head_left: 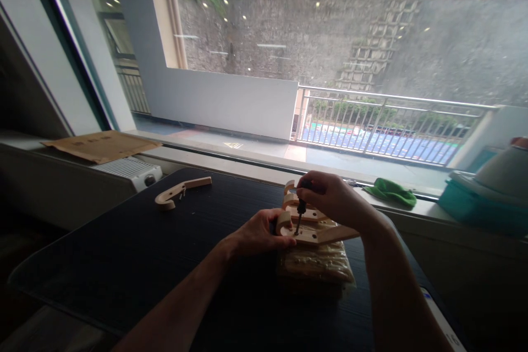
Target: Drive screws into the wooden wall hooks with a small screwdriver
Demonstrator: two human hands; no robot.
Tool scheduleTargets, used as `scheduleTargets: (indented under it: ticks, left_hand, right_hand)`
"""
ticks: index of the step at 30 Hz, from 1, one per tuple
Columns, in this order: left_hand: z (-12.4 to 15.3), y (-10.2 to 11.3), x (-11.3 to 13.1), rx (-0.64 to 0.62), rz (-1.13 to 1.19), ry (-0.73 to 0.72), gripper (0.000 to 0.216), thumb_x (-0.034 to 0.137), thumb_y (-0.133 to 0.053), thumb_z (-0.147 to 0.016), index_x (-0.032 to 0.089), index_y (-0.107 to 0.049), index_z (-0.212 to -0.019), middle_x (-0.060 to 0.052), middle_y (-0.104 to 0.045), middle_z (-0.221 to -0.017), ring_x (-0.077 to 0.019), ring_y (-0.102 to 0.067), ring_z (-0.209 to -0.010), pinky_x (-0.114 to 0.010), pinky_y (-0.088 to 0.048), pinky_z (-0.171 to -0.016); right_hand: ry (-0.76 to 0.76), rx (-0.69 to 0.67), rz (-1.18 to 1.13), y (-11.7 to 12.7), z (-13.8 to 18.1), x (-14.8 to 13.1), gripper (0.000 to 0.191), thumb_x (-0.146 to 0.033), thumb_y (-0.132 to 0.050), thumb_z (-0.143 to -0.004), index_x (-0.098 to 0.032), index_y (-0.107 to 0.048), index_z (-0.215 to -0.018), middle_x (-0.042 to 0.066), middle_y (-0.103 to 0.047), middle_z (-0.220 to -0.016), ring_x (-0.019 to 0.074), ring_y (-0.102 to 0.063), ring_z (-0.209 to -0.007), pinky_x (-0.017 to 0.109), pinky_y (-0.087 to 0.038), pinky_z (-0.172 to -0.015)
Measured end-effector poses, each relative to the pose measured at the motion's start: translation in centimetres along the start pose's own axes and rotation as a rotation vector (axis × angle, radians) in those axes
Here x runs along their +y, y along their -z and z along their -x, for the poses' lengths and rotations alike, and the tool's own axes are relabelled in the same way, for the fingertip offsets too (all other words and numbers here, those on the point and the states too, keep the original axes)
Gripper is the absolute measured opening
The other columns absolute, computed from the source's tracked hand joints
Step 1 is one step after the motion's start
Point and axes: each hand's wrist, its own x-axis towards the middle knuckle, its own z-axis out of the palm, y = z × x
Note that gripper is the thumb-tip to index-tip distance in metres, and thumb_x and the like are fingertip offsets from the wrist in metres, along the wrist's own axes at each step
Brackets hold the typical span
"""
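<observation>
My right hand [324, 195] is closed round the dark handle of a screwdriver [302, 210], which stands nearly upright. Its tip meets a pale wooden hook piece [307, 237] near the curled end. My left hand [270, 229] grips that curled end between thumb and fingers. The hook piece lies across a stack wrapped in clear plastic [317, 263]; what is inside cannot be made out clearly. Just behind are more curled wooden hooks [291, 198], partly hidden by my hands. Another wooden hook [173, 192] lies apart on the left of the black table, with small screws [182, 193] beside it.
The black table [124, 253] stands against a window ledge. On the ledge are a green cloth [391, 192] and a teal box [466, 198] at the right. A brown paper envelope [103, 146] and a white slatted appliance [132, 171] are at the left.
</observation>
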Motion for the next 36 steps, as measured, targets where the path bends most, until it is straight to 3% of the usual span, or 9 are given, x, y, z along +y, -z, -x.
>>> scheduleTargets:
  ticks: [9,15,24,30,36]
  left_hand:
    - [0.04,-0.01,0.17,-0.003,0.031,-0.007,0.029,0.028,-0.072,-0.066,0.013,-0.058,-0.086,0.0,-0.058,-0.08,-0.0131,-0.053,-0.074,-0.023,-0.044,-0.067]
    - [0.03,-0.01,0.19,-0.004,0.004,-0.005,0.028,0.028,-0.072,-0.066,0.013,-0.057,-0.085,0.0,-0.056,-0.08,-0.0126,-0.052,-0.073,-0.023,-0.043,-0.066]
    - [0.01,0.0,0.1,0.006,-0.012,-0.016,0.029,0.031,-0.072,-0.065,0.014,-0.058,-0.084,0.0,-0.057,-0.08,-0.0132,-0.053,-0.073,-0.023,-0.043,-0.065]
    - [-0.01,-0.08,0.26,0.002,0.021,-0.01,0.03,0.03,-0.073,-0.065,0.013,-0.059,-0.085,0.0,-0.057,-0.079,-0.0124,-0.053,-0.071,-0.022,-0.043,-0.065]
    - [-0.09,-0.11,-0.15,-0.006,0.067,0.011,0.033,0.028,-0.075,-0.064,0.013,-0.062,-0.09,-0.002,-0.062,-0.086,-0.0151,-0.057,-0.079,-0.024,-0.045,-0.071]
  right_hand:
    - [-0.091,0.061,0.141,0.07,-0.17,0.4,0.033,-0.049,-0.051,-0.08,-0.019,-0.058,-0.069,-0.003,-0.053,-0.058,0.0095,-0.043,-0.052,0.023,-0.031,-0.046]
    - [-0.02,-0.019,0.106,0.65,0.42,-0.23,0.018,-0.037,-0.053,-0.081,-0.023,-0.063,-0.088,-0.003,-0.06,-0.068,0.0099,-0.049,-0.058,0.023,-0.037,-0.052]
    - [-0.084,0.031,0.194,0.49,-0.06,0.26,0.029,-0.045,-0.049,-0.082,-0.019,-0.06,-0.073,-0.002,-0.056,-0.06,0.0098,-0.044,-0.053,0.024,-0.032,-0.048]
    - [-0.004,0.024,0.157,0.58,0.35,-0.21,0.017,-0.036,-0.052,-0.08,-0.022,-0.062,-0.085,-0.002,-0.059,-0.066,0.0103,-0.048,-0.056,0.023,-0.033,-0.051]
    - [-0.058,0.021,0.218,0.53,0.27,0.19,0.023,-0.04,-0.049,-0.082,-0.02,-0.059,-0.077,-0.001,-0.058,-0.063,0.0111,-0.047,-0.055,0.024,-0.033,-0.051]
